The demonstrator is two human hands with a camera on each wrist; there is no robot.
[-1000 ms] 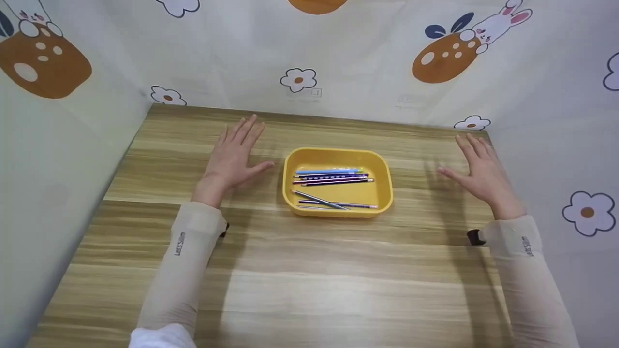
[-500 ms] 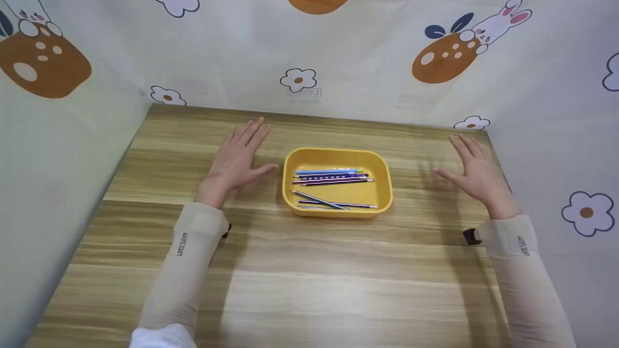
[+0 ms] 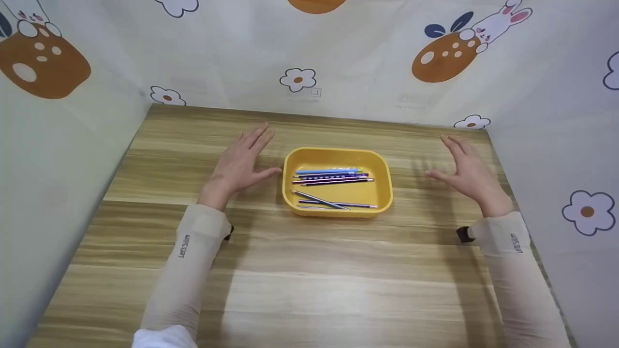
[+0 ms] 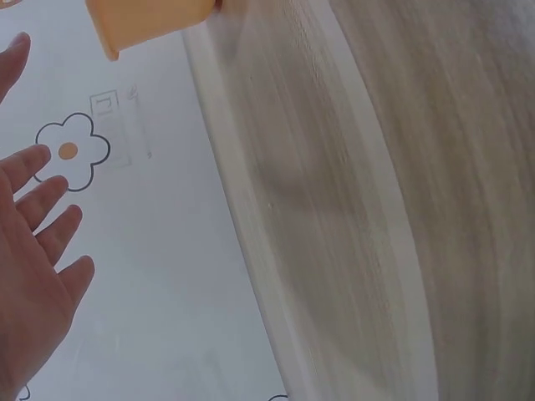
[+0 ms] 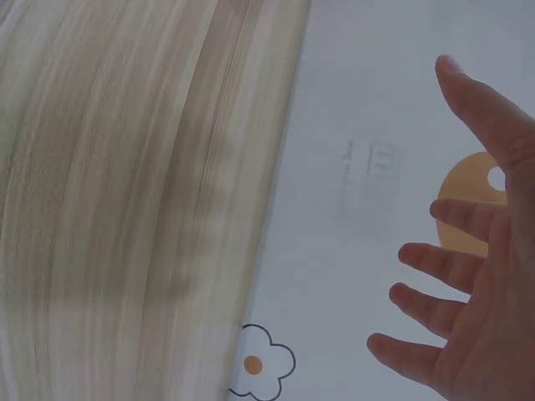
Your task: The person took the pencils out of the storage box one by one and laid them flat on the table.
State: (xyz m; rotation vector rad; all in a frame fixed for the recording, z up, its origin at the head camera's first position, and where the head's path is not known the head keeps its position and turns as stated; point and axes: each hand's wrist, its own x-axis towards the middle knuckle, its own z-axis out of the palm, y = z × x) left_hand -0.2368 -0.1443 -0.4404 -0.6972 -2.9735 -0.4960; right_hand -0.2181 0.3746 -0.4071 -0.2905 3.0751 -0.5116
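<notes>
A yellow rectangular tray (image 3: 338, 213) with rounded corners stands mid-table. Inside lie several pencils (image 3: 337, 182), a bundle along the back half and a few crossing near the front, one light blue among them. To its left is my left hand (image 3: 237, 164), fingers spread, thumb tip close to the tray's left rim. My right hand (image 3: 474, 176) hovers farther off on the right, thumb apart from the fingers, holding nothing. In the left wrist view, a corner of the tray (image 4: 150, 21) shows above the left hand (image 4: 33, 259). The right wrist view shows the right hand (image 5: 476, 292) with fingers extended.
The wood-grain table (image 3: 329, 280) meets a pale patterned curtain (image 3: 358, 58) at the back and on both sides. Light sleeves cover both forearms, and a black wrist device (image 3: 465, 235) shows at the right wrist.
Both hands have moved inward toward the tray, the left one to the right and the right one to the left. The tray and pencils have stayed put.
</notes>
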